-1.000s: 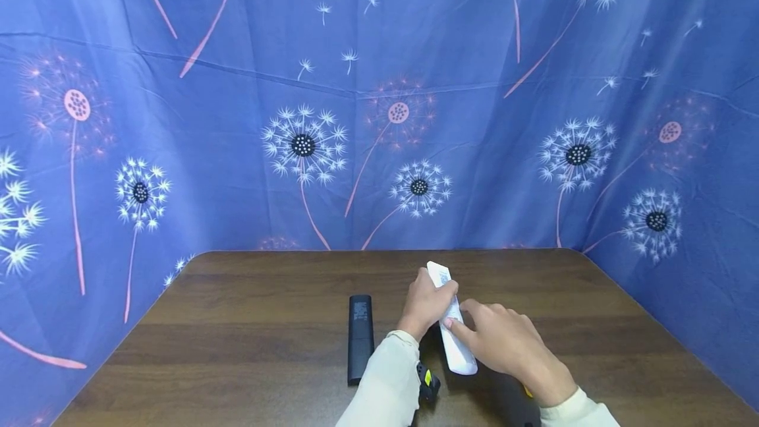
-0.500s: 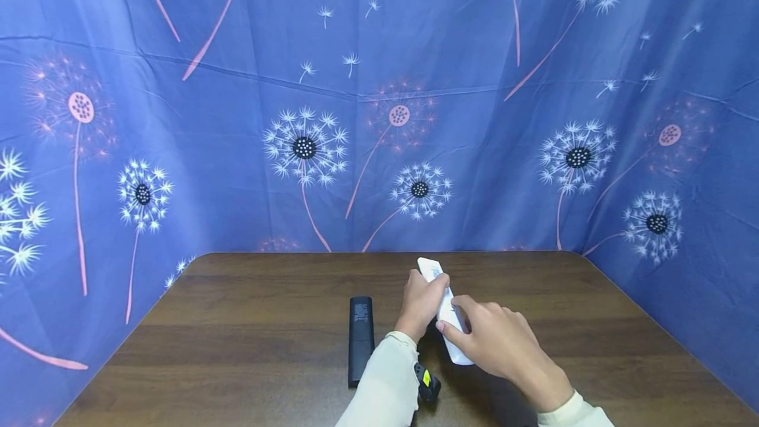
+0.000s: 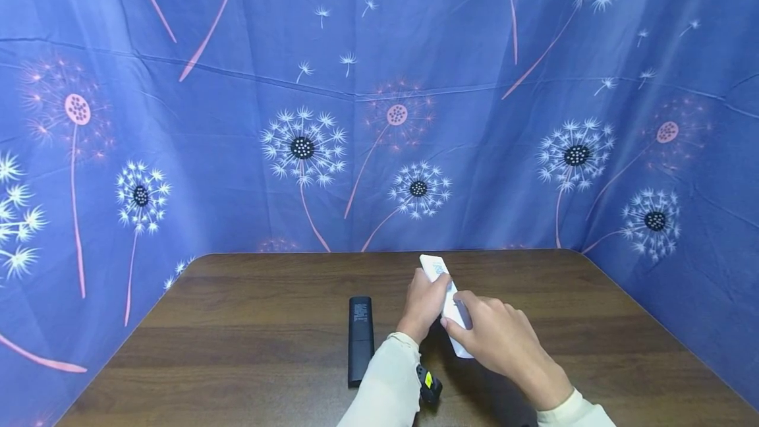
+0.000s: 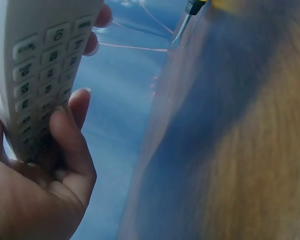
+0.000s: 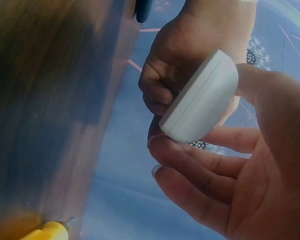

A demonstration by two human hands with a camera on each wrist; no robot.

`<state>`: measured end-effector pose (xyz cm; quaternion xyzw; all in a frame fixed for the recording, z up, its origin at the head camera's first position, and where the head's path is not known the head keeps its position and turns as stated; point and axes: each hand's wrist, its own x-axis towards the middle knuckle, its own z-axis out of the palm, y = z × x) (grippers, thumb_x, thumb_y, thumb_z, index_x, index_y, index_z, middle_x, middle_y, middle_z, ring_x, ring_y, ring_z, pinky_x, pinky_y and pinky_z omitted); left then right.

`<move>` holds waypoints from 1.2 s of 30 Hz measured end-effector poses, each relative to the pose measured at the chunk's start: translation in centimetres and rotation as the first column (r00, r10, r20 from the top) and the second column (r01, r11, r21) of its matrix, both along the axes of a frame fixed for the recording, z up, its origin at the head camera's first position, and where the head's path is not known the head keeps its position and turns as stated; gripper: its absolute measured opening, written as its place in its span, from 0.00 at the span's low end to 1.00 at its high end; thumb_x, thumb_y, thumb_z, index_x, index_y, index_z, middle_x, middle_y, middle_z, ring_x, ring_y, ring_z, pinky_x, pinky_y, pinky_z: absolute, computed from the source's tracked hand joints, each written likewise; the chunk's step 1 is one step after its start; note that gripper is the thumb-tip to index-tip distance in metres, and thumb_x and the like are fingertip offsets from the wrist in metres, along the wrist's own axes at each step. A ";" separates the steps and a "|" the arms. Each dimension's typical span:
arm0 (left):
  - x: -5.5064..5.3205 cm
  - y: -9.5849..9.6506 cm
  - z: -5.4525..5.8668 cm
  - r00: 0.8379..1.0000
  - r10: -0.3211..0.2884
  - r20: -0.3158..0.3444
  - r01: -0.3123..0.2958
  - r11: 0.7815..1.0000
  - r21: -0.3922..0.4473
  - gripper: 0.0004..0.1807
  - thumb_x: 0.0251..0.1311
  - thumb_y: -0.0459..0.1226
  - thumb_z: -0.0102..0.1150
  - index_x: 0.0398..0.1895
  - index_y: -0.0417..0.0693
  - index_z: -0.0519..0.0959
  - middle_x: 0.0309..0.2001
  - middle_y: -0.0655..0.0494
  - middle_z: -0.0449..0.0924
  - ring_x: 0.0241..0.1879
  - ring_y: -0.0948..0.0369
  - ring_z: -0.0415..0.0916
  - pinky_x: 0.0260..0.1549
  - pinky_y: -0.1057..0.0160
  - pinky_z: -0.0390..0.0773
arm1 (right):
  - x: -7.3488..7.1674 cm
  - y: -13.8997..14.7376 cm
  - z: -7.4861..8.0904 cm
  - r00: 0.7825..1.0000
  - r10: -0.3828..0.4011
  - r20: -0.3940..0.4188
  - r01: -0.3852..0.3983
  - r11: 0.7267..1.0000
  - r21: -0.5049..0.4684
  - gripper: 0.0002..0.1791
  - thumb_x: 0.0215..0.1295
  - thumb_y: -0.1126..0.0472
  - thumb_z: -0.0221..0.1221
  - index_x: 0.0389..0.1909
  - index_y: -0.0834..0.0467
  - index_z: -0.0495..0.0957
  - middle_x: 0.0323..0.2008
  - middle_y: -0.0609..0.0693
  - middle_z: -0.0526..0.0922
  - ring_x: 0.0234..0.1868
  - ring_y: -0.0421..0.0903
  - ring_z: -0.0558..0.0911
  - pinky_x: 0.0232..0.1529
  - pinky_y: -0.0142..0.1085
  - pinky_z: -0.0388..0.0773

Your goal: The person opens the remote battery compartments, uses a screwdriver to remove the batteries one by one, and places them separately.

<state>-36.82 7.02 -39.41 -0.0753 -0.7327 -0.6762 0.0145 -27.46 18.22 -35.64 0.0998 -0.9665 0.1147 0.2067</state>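
A white remote control (image 3: 453, 312) is held above the table, its printed back upward and its rows of buttons showing in the left wrist view. My left hand (image 3: 423, 302) grips its far half, thumb across the back, fingers bent round the button side. At the nearer half, my right hand (image 3: 504, 341) holds the remote between thumb and fingers, the thumb and index finger at its back. The right wrist view shows the remote's rounded end (image 5: 202, 100) between both hands. A black remote control (image 3: 360, 341) lies on the table to the left, back upward.
A screwdriver (image 4: 189, 17) with a metal shaft shows at the top of the left wrist view. Part of a yellow handle (image 5: 52, 232) appears low in the right wrist view. A blue dandelion-print cloth (image 3: 367, 117) hangs behind the wooden table (image 3: 237, 348).
The white remote has shifted slightly up and left in the head view, both hands moving with it. Its near end sits higher than before. The black remote stays put.
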 end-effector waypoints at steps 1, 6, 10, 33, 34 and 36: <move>0.0 0.1 0.0 1.000 -0.005 -0.008 0.005 1.000 0.005 0.25 0.62 0.45 0.58 0.55 0.37 0.70 0.37 0.51 0.77 0.32 0.59 0.79 0.32 0.62 0.79 | 0.0 0.0 0.0 1.000 -0.003 -0.004 0.003 1.000 -0.001 0.19 0.59 0.47 0.68 0.45 0.54 0.81 0.21 0.44 0.77 0.19 0.41 0.71 0.18 0.41 0.66; 0.1 0.5 -0.2 0.997 -0.072 -0.011 0.073 0.996 0.049 0.23 0.67 0.50 0.55 0.52 0.41 0.76 0.34 0.55 0.80 0.30 0.59 0.81 0.30 0.63 0.79 | -0.1 0.1 0.1 1.000 -0.027 -0.011 0.027 0.999 -0.021 0.22 0.60 0.47 0.68 0.49 0.57 0.81 0.23 0.46 0.79 0.20 0.41 0.72 0.19 0.40 0.68; 0.2 0.6 -0.4 0.994 -0.106 0.024 0.103 0.988 0.112 0.25 0.72 0.54 0.47 0.50 0.41 0.77 0.32 0.54 0.81 0.29 0.59 0.81 0.32 0.62 0.80 | 0.0 0.1 0.0 0.999 -0.039 -0.025 0.038 0.999 -0.035 0.23 0.60 0.47 0.69 0.50 0.56 0.81 0.27 0.47 0.82 0.21 0.41 0.74 0.20 0.41 0.69; 0.4 1.0 -0.6 0.996 -0.059 0.064 0.035 0.945 0.326 0.23 0.75 0.53 0.40 0.51 0.44 0.74 0.37 0.50 0.76 0.33 0.57 0.78 0.33 0.61 0.79 | 0.0 -0.5 -0.7 0.973 0.033 -0.229 -0.017 0.997 0.073 0.15 0.60 0.51 0.68 0.43 0.55 0.83 0.25 0.47 0.79 0.21 0.52 0.80 0.18 0.47 0.72; 0.4 1.1 -0.6 0.996 -0.054 0.064 0.030 0.946 0.324 0.23 0.75 0.53 0.40 0.51 0.44 0.74 0.37 0.50 0.76 0.33 0.57 0.78 0.33 0.61 0.79 | 0.0 -0.5 -0.7 0.973 0.036 -0.230 -0.019 0.997 0.073 0.14 0.60 0.51 0.68 0.43 0.55 0.83 0.25 0.47 0.79 0.21 0.51 0.79 0.18 0.47 0.71; 0.4 1.1 -0.5 0.997 -0.049 0.056 0.029 0.949 0.314 0.24 0.75 0.53 0.40 0.51 0.44 0.74 0.38 0.50 0.76 0.33 0.57 0.78 0.33 0.60 0.79 | -0.1 -0.5 -0.6 0.972 0.044 -0.232 -0.027 0.997 0.076 0.14 0.60 0.52 0.68 0.42 0.55 0.83 0.24 0.47 0.79 0.21 0.51 0.79 0.18 0.46 0.71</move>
